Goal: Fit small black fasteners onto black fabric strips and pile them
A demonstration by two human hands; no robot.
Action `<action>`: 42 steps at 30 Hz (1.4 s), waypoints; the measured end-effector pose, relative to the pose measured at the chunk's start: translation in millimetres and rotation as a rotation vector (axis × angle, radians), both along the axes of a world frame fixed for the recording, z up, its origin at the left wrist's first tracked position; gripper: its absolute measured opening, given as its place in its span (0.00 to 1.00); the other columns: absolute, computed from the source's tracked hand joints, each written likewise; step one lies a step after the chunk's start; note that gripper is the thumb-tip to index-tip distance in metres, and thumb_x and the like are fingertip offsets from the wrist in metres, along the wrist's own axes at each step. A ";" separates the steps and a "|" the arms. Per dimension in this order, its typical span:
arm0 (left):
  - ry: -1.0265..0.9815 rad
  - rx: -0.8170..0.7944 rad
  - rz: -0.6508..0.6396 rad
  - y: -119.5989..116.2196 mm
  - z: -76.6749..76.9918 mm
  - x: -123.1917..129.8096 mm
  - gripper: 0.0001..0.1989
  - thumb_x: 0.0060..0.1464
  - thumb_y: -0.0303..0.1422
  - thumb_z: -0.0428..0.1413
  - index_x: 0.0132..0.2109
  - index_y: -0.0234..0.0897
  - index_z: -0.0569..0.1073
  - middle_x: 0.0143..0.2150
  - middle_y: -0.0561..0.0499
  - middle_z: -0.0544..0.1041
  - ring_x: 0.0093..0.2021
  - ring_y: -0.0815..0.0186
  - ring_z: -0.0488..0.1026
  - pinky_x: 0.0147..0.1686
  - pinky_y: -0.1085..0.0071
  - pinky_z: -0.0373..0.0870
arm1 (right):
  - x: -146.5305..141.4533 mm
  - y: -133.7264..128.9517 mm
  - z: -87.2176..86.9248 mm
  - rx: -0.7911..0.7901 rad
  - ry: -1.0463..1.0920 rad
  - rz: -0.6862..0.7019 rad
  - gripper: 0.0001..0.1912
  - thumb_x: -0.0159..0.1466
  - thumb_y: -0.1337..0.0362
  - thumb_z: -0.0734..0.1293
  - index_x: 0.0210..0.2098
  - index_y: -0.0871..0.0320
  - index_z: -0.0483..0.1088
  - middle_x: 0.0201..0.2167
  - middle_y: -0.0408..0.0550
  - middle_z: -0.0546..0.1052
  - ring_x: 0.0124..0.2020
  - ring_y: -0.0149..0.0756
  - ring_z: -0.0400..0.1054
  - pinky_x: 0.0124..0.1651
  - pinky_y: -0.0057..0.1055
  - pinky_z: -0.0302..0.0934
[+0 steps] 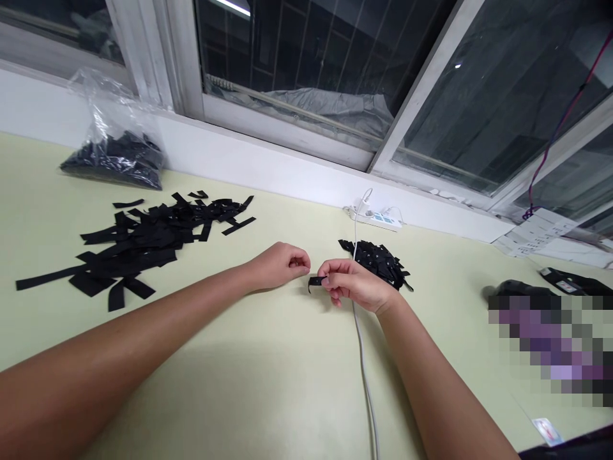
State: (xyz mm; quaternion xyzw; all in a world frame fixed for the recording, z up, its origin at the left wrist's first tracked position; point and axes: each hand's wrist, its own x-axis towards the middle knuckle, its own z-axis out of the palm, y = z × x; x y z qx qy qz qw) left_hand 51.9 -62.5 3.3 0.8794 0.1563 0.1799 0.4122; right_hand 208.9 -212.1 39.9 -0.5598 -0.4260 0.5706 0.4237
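Note:
My right hand (357, 285) pinches a short black fabric strip (316, 281) between thumb and fingers. The strip's free end sticks out to the left and bends downward. Just left of it is my left hand (280, 267), its fingers curled and the thumb close to the index finger. I see nothing between those fingertips, and they stand apart from the strip. Behind my right hand lies a small heap of black pieces (378, 259) with tiny light marks. A wider pile of loose black strips (158, 233) spreads over the table to the left.
A clear plastic bag (117, 150) of black pieces stands at the back left. A white power strip (378, 219) lies by the wall, and its grey cable (363, 364) crosses the table (268, 383) under my right hand. Dark items (527, 291) and a small card (547, 431) are at right.

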 end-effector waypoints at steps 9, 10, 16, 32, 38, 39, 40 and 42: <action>-0.043 0.126 0.022 7.6 -1.1 -0.6 0.12 0.58 0.39 0.56 0.37 0.40 0.82 0.40 0.48 0.78 0.36 0.65 0.73 0.38 0.70 0.65 | -0.6 0.7 0.3 0.008 -0.009 -0.033 0.09 0.51 0.65 0.71 0.32 0.59 0.71 0.23 0.38 0.67 0.21 0.25 0.60 0.23 0.25 0.62; -0.073 0.114 0.048 5.4 0.8 -0.5 0.13 0.59 0.39 0.55 0.38 0.39 0.82 0.40 0.48 0.78 0.36 0.65 0.72 0.38 0.69 0.65 | -0.5 0.9 0.3 0.007 -0.018 -0.040 0.09 0.51 0.65 0.71 0.31 0.59 0.71 0.23 0.38 0.67 0.21 0.25 0.60 0.23 0.25 0.62; -0.164 -0.141 -0.127 -15.4 15.2 -0.8 0.17 0.62 0.43 0.52 0.42 0.36 0.79 0.38 0.47 0.80 0.39 0.64 0.73 0.39 0.68 0.67 | -1.6 1.5 2.0 0.021 -0.088 -0.073 0.09 0.51 0.63 0.70 0.32 0.59 0.71 0.24 0.39 0.66 0.22 0.25 0.60 0.23 0.24 0.61; -0.090 -0.140 -0.084 -12.9 8.2 2.3 0.10 0.55 0.38 0.57 0.36 0.37 0.79 0.29 0.52 0.74 0.31 0.67 0.67 0.33 0.70 0.63 | 7.6 6.3 -9.7 0.094 -0.190 -0.188 0.11 0.55 0.60 0.70 0.35 0.58 0.71 0.22 0.38 0.65 0.22 0.26 0.60 0.23 0.25 0.56; -0.111 -0.240 -0.030 -11.0 3.5 5.0 0.13 0.54 0.41 0.57 0.36 0.36 0.78 0.30 0.51 0.74 0.31 0.67 0.67 0.32 0.71 0.62 | 11.7 9.0 -14.3 0.190 -0.237 -0.309 0.23 0.54 0.54 0.74 0.46 0.57 0.69 0.27 0.40 0.70 0.25 0.28 0.63 0.23 0.25 0.57; -0.115 -0.250 -0.018 -10.2 2.4 5.5 0.13 0.54 0.42 0.57 0.37 0.37 0.78 0.31 0.51 0.74 0.31 0.67 0.67 0.32 0.71 0.62 | 13.0 9.9 -15.9 0.210 -0.245 -0.338 0.23 0.53 0.53 0.74 0.44 0.57 0.69 0.28 0.41 0.71 0.26 0.28 0.63 0.23 0.24 0.56; -0.118 -0.255 -0.009 -9.4 1.3 6.1 0.13 0.55 0.42 0.57 0.37 0.37 0.78 0.31 0.51 0.75 0.31 0.67 0.68 0.32 0.71 0.63 | 14.3 10.8 -17.5 0.230 -0.255 -0.362 0.23 0.53 0.53 0.75 0.43 0.57 0.70 0.29 0.42 0.72 0.26 0.28 0.64 0.23 0.24 0.56; -0.121 -0.255 -0.001 -7.8 -0.6 6.8 0.13 0.55 0.42 0.57 0.37 0.38 0.78 0.32 0.51 0.75 0.32 0.67 0.68 0.33 0.71 0.63 | 16.2 12.2 -20.1 0.259 -0.276 -0.382 0.21 0.52 0.52 0.75 0.40 0.58 0.71 0.30 0.44 0.73 0.27 0.28 0.64 0.24 0.24 0.56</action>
